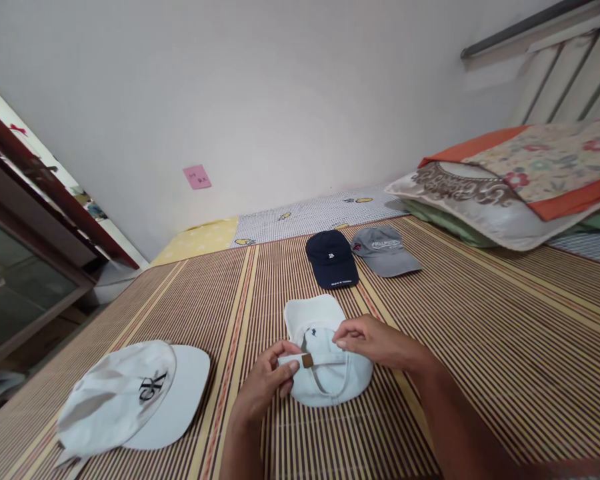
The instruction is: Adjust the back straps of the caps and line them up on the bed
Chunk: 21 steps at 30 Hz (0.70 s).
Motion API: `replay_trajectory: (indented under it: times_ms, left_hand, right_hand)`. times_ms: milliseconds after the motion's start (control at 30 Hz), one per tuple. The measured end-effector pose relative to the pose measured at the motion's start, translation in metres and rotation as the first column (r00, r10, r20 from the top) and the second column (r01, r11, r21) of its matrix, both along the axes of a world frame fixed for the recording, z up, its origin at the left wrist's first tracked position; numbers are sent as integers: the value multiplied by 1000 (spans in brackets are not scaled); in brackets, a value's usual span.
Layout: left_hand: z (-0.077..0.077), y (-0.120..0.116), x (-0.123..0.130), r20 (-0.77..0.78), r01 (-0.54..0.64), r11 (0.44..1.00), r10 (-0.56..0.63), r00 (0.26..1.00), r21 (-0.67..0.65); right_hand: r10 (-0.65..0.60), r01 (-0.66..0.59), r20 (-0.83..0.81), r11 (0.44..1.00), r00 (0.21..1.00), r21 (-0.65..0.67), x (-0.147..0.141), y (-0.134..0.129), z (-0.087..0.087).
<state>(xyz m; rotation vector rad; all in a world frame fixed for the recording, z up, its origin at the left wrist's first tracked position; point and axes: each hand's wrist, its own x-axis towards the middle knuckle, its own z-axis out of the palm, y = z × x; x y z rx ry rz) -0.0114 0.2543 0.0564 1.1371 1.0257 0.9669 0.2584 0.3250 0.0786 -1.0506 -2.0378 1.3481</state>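
Note:
A pale, whitish baseball cap [325, 393] lies on the striped mat between my hands, its brim pointing away from me and its rear strap towards me. My left hand [267, 377] pinches the end of the cap's strap [325, 359], beside a small brown buckle [307, 361]. At the cap's right side my right hand [367, 340] has thumb and fingertips pressed together at the crown; what they grip, if anything, is too small to make out. A small dark logo shows on the cap near the brim.
A white cap with black letters [115, 397] lies at the left. Beyond the pale cap sit a navy cap [330, 257] and a grey cap [385, 250]. Pillows [500, 193] are stacked at the right, by the wall [300, 100]. A bamboo mat [480, 347] covers the bed.

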Motion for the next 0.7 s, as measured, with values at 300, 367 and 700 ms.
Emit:
replay_trajectory:
  times_ms: [300,367,700]
  left_hand:
    - [-1,1,6,83,-12,1000,11,996,18]
    - [-4,1,7,80,-8,1000,7,997,13]
    - [-2,1,9,86,-25,1000,25,996,-5]
  right_hand:
    - [14,-17,-82,999,997,-45,-29,-17,22]
    - [44,-46,-70,998,997,-36,-38,-21,24]
    - [60,-65,-59,995,996,-78,-30,-19,19]
